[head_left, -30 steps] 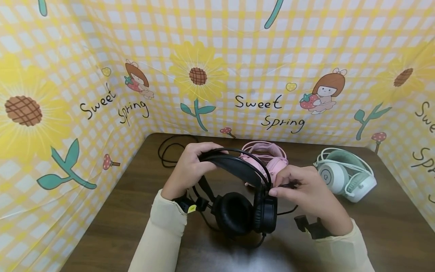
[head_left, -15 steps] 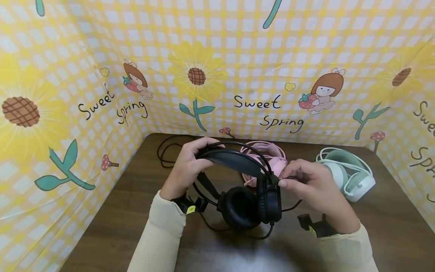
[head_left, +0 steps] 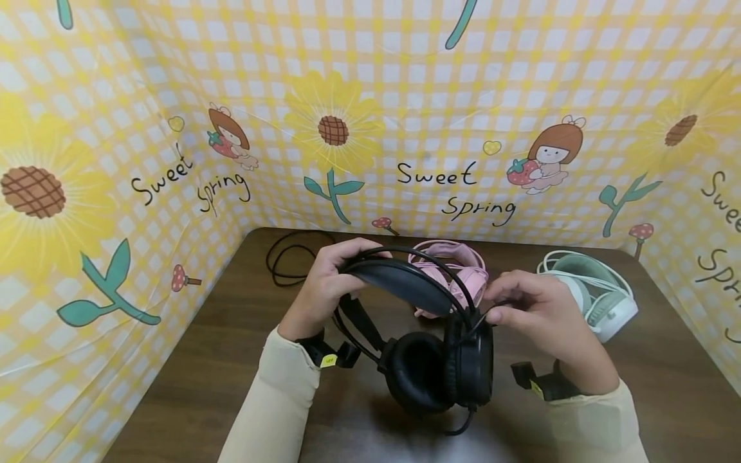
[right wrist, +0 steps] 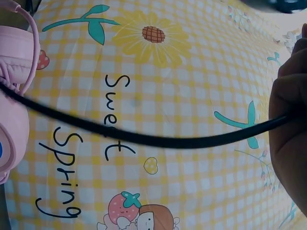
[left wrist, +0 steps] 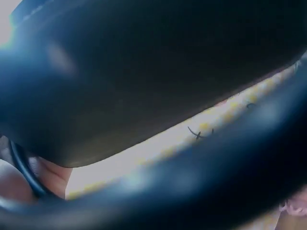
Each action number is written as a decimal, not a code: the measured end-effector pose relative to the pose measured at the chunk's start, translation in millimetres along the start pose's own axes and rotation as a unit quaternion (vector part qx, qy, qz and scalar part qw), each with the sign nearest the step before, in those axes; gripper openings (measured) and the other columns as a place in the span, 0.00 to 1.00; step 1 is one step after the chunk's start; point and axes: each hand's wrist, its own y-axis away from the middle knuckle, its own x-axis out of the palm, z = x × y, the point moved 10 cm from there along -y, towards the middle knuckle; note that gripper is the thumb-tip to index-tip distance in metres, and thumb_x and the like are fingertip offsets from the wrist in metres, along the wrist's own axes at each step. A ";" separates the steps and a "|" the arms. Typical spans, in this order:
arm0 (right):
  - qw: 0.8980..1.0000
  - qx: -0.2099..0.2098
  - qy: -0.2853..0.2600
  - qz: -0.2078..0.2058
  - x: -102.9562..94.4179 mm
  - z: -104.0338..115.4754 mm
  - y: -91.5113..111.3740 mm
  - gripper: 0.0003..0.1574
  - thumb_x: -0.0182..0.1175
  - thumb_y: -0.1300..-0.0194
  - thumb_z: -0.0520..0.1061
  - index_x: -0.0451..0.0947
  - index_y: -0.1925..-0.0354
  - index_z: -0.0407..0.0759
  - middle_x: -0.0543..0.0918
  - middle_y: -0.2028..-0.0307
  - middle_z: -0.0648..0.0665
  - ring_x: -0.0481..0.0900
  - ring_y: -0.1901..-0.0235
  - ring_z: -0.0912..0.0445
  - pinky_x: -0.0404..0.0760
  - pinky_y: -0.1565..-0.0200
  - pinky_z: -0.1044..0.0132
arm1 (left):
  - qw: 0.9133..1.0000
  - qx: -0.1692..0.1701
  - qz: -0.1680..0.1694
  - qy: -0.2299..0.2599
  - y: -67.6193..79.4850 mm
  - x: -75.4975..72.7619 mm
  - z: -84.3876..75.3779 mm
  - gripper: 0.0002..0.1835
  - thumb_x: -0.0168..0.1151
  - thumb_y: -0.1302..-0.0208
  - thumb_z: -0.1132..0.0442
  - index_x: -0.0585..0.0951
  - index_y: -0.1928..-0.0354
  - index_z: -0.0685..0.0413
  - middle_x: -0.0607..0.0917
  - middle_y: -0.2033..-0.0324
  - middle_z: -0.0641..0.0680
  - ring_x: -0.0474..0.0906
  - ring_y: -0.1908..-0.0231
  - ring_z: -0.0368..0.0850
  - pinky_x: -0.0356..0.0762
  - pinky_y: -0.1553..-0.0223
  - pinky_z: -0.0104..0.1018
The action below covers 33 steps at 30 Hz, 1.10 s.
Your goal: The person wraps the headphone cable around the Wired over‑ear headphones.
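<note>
A pair of black over-ear headphones hangs tilted above the table's middle in the head view, ear cups down. My left hand grips the headband at its upper left, thumb below and fingers above. The band's dark underside fills most of the left wrist view. With thumb and fingertips, my right hand pinches the black headphone cable beside the right ear cup. In the right wrist view the cable curves away from that hand to the left.
Pink headphones lie behind the black pair, a pink cord wrapped around them. At the back right are white and green headphones, partly behind my right hand. A loop of black cable lies at the back left. Patterned yellow cloth walls the table.
The ear cups of the black headphones have shifted right and slightly down. My right hand, pinching the cable, has moved right. The left hand keeps its grip on the band.
</note>
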 end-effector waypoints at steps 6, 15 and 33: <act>0.999 0.003 0.036 -0.026 -12.3 -2.0 1.0 0.21 0.66 0.43 0.57 0.82 0.65 0.39 0.80 0.73 0.52 0.73 0.76 0.63 0.71 0.77 0.72 | 0.997 0.013 0.017 0.071 -0.3 5.8 -2.7 0.20 0.50 0.42 0.73 0.82 0.49 0.60 0.71 0.81 0.55 0.60 0.84 0.48 0.62 0.80 0.38; 0.998 0.000 0.055 -0.042 -20.5 -5.0 0.8 0.22 0.64 0.40 0.58 0.83 0.66 0.39 0.79 0.73 0.53 0.69 0.78 0.64 0.67 0.79 0.71 | 0.993 0.017 0.030 0.112 -2.3 12.8 -5.9 0.22 0.45 0.44 0.75 0.81 0.52 0.53 0.72 0.77 0.54 0.59 0.85 0.45 0.59 0.81 0.35; 0.990 0.025 -0.075 -0.114 -8.9 -62.2 -8.3 0.23 0.53 0.27 0.48 0.75 0.73 0.31 0.75 0.74 0.43 0.71 0.73 0.57 0.69 0.70 0.68 | 0.963 0.032 0.032 0.265 -13.4 22.5 15.5 0.20 0.41 0.40 0.75 0.79 0.53 0.55 0.70 0.78 0.50 0.56 0.87 0.37 0.58 0.87 0.28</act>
